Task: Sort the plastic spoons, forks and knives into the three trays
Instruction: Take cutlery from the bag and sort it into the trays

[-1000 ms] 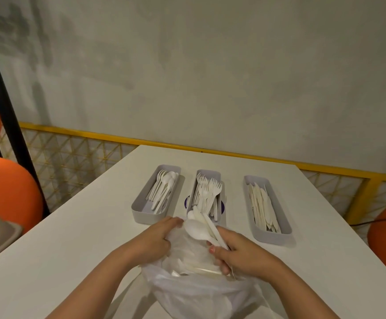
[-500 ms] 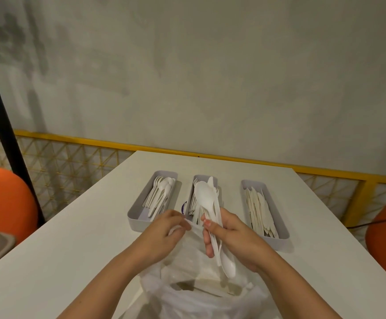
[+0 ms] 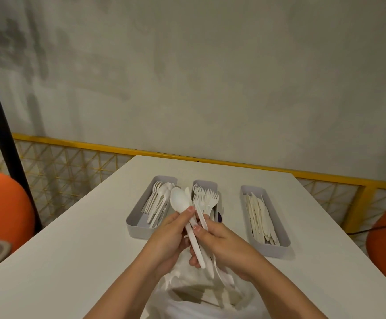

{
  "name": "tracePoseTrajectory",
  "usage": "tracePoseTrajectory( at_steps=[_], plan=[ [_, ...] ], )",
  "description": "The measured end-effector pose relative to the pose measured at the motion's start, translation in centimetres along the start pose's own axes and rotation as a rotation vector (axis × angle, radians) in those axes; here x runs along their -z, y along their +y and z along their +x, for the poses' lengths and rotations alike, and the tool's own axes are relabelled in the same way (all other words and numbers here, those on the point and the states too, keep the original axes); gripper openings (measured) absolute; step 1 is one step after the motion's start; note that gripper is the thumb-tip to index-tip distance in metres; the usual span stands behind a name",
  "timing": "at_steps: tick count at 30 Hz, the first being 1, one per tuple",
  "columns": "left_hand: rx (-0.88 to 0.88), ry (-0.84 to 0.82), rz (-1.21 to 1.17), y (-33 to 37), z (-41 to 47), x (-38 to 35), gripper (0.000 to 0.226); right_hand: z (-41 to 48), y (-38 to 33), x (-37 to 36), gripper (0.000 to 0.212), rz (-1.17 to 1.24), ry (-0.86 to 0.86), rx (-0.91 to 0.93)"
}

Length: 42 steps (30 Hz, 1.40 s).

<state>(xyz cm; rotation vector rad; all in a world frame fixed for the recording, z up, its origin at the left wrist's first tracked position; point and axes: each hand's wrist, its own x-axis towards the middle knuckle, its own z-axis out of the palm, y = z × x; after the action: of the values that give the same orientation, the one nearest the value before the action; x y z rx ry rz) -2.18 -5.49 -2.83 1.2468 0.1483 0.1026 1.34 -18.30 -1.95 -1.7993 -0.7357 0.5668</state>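
In three trays (image 3: pixel 139 231): spoons (image 3: pixel 158 201), forks (image 3: pixel 207 199), knives (image 3: pixel 260 217); left grip (image 3: pixel 171 236) pinches a spoon (image 3: pixel 180 201), right grip (image 3: pixel 224 245) clasps cutlery (image 3: pixel 201 217).

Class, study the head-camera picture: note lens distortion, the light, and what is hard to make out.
Head view: wide-angle skew makes the black post lean and the yellow rail slope; light is dim and soft, the knife tray casting a faint shadow; the white spoon barely contrasts with the white table; the plastic bag looks soft.
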Motion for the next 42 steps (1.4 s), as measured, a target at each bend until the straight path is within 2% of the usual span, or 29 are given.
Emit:
tracePoseTrajectory(
  at_steps=[3, 7, 9, 13, 16, 19, 21, 24, 30, 33, 36, 42],
  plan=[
    [0.024, 0.051, -0.141, 0.3, 0.4, 0.4, 0.030, 0.1, -0.1, -0.2, 0.032, -0.123, 0.081, 0.005],
    [0.041, 0.114, -0.340, 0.7, 1.2, 0.9, 0.029, 0.3, -1.2, 0.2, 0.031, -0.316, 0.295, 0.088],
    [0.055, 0.133, -0.363, 0.9, 1.6, 1.2, 0.029, 0.5, -1.6, 0.6, 0.030, -0.312, 0.395, 0.157],
    [0.099, 0.116, -0.342, 0.5, 2.4, 1.8, 0.027, 1.0, -2.0, 1.2, 0.019, -0.147, 0.509, 0.311],
    [0.110, 0.106, -0.346, 0.0, 2.7, 2.0, 0.023, 1.4, -1.8, 0.7, 0.024, -0.127, 0.480, 0.394],
    [0.093, 0.062, -0.354, -0.3, 2.7, 2.2, 0.024, 1.8, -0.9, -0.3, 0.028, -0.266, 0.416, 0.421],
    [0.091, 0.042, -0.322, -0.4, 2.7, 2.4, 0.027, 2.1, -0.3, -1.0, 0.026, -0.340, 0.312, 0.410],
    [0.107, 0.064, -0.328, -0.5, 2.7, 2.9, 0.029, 2.6, 0.6, -1.9, 0.035, -0.517, 0.203, 0.371],
    [0.123, 0.110, -0.470, -0.5, 2.6, 3.3, 0.028, 3.6, 1.4, -2.7, 0.044, -0.777, 0.222, 0.365],
    [0.104, 0.116, -0.476, -0.7, 2.8, 3.6, 0.028, 3.6, 1.2, -3.0, 0.039, -0.719, 0.247, 0.323],
    [0.068, 0.112, -0.439, -1.0, 2.8, 3.7, 0.032, 3.8, 1.0, -3.3, 0.045, -0.695, 0.274, 0.253],
    [0.048, 0.128, -0.428, -1.3, 3.2, 4.1, 0.036, 4.8, 1.0, -3.5, 0.046, -0.864, 0.273, 0.253]
  ],
)
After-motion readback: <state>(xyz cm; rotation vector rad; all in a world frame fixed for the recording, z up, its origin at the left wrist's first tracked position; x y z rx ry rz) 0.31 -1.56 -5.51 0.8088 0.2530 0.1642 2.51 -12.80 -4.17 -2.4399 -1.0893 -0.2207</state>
